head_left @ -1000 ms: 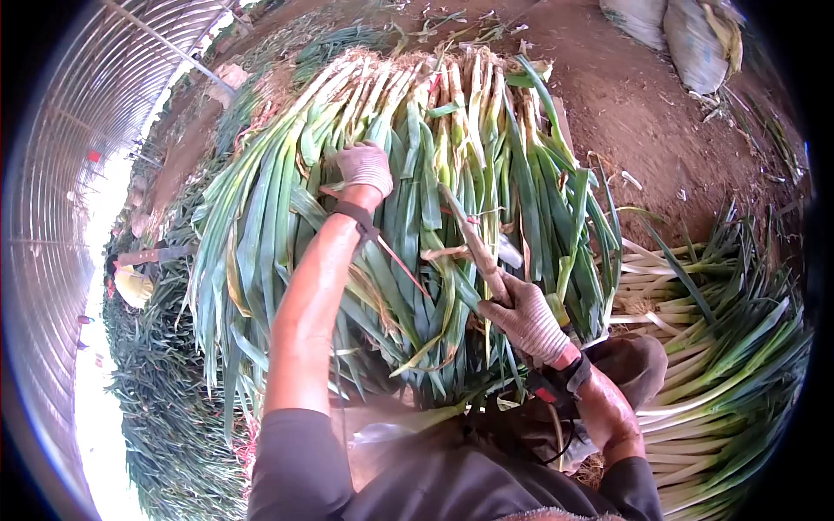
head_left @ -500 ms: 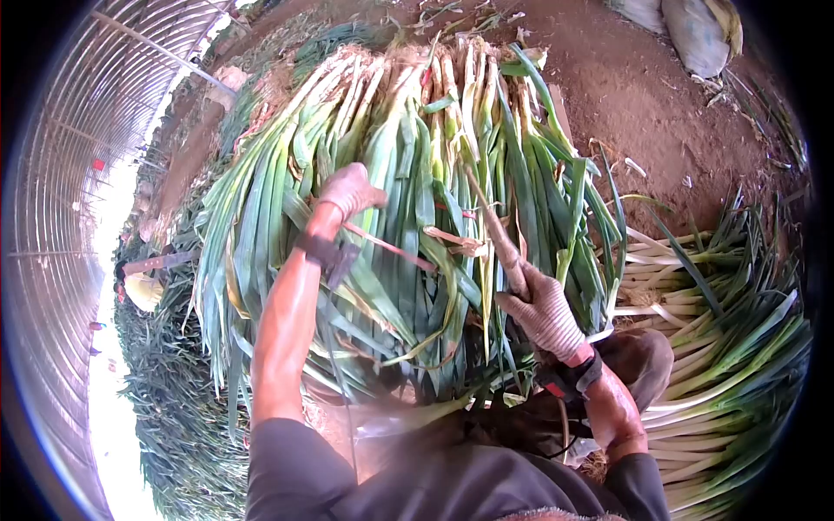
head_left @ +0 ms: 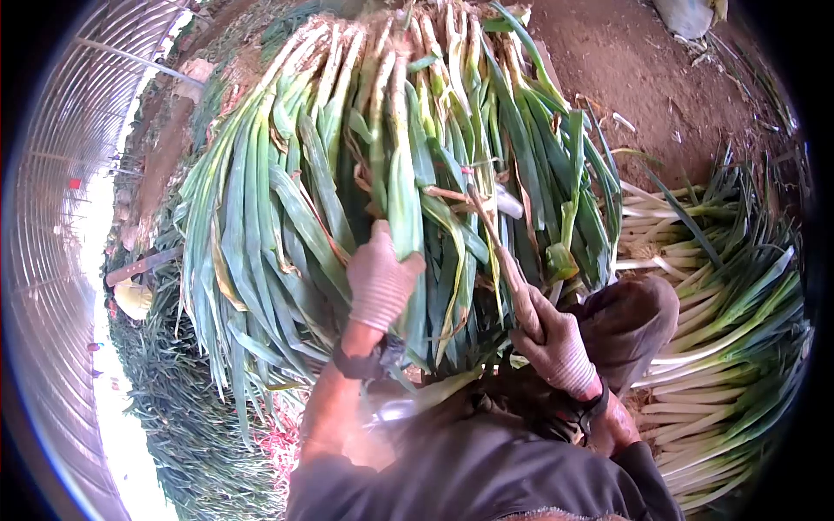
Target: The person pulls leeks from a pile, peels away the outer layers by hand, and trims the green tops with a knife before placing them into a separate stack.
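Observation:
My left hand point(head_left: 382, 276), in a pale knit glove, is closed on the leaves of a few long green onions point(head_left: 401, 195), at the front of a large pile. My right hand point(head_left: 556, 347), gloved the same way, is closed round the thick end of a tapered wooden stick point(head_left: 512, 280). The stick points up and left, its thin end against the leaves. Beside that thin end is a small pale, shiny piece point(head_left: 508, 204) that I cannot make out. The pile's roots and white stems lie at the far side, the leaves toward me.
To the right, more green onions point(head_left: 686, 382) lie in a row on the soil, beside my bent knee point(head_left: 630, 326). Dark leafy heaps point(head_left: 191, 434) spread at the left by the ribbed greenhouse wall point(head_left: 61, 217). A sack point(head_left: 684, 17) sits at the far right.
My left hand has moved down and right, letting go of the red strip and closing on onion leaves. My right hand has moved slightly downward with the stick. The view has shifted somewhat.

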`<state>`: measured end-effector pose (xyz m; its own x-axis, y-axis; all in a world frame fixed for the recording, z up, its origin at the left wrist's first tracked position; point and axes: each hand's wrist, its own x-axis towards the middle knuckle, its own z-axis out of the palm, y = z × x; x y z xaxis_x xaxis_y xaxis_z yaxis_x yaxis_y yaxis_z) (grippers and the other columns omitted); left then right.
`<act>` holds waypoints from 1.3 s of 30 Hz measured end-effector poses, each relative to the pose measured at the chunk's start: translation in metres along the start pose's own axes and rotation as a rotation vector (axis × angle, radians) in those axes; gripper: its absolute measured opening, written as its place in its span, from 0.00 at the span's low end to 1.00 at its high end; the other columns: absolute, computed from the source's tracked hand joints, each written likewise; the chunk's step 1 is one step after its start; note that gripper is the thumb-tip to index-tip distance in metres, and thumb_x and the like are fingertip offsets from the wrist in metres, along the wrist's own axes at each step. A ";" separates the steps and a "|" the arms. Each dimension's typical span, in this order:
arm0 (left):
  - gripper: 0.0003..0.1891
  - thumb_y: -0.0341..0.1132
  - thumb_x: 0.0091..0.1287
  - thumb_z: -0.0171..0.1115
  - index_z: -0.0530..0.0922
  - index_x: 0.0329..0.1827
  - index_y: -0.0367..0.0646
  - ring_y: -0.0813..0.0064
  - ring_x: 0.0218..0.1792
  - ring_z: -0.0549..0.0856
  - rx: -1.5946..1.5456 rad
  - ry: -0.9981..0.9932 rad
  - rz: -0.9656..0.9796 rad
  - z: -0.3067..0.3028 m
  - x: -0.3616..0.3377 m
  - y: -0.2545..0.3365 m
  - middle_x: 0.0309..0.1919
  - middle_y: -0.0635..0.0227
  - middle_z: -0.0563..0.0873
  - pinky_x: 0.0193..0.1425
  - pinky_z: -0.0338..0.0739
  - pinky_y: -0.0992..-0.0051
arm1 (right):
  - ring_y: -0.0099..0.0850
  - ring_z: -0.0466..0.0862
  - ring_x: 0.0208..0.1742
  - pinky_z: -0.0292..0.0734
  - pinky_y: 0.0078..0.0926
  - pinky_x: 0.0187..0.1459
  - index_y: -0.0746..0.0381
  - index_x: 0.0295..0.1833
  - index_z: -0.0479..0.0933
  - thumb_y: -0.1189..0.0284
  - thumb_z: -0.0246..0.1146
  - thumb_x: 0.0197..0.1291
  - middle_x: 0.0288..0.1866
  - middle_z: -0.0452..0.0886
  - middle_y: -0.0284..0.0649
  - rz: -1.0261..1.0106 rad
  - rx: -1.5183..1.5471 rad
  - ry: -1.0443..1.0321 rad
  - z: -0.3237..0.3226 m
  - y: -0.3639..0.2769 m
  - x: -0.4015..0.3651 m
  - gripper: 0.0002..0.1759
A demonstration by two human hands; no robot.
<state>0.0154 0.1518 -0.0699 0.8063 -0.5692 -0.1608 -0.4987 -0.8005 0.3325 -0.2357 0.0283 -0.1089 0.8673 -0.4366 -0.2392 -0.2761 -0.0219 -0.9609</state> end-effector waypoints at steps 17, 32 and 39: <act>0.13 0.30 0.67 0.69 0.84 0.51 0.35 0.85 0.38 0.81 -1.149 -0.191 -0.107 0.058 -0.052 -0.007 0.39 0.74 0.87 0.46 0.77 0.80 | 0.45 0.89 0.42 0.82 0.33 0.47 0.66 0.74 0.66 0.75 0.64 0.58 0.39 0.82 0.58 -0.001 0.006 0.062 0.038 0.008 -0.055 0.36; 0.14 0.42 0.72 0.69 0.85 0.46 0.39 0.87 0.33 0.76 -1.232 -0.167 -0.238 0.060 -0.050 -0.021 0.34 0.80 0.82 0.38 0.73 0.82 | 0.33 0.76 0.26 0.78 0.32 0.36 0.66 0.72 0.68 0.75 0.62 0.57 0.28 0.77 0.51 -0.058 0.019 0.093 0.055 0.022 0.004 0.34; 0.19 0.46 0.71 0.69 0.84 0.51 0.38 0.85 0.36 0.77 -1.288 -0.170 -0.286 0.055 -0.051 -0.020 0.36 0.78 0.83 0.42 0.75 0.81 | 0.23 0.72 0.30 0.77 0.27 0.37 0.67 0.69 0.71 0.74 0.64 0.58 0.27 0.73 0.42 -0.043 0.149 0.126 0.058 0.031 0.022 0.31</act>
<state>-0.0326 0.1866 -0.1193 0.7353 -0.5036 -0.4536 0.4115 -0.2000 0.8892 -0.2013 0.0701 -0.1516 0.8156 -0.5473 -0.1875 -0.1675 0.0869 -0.9820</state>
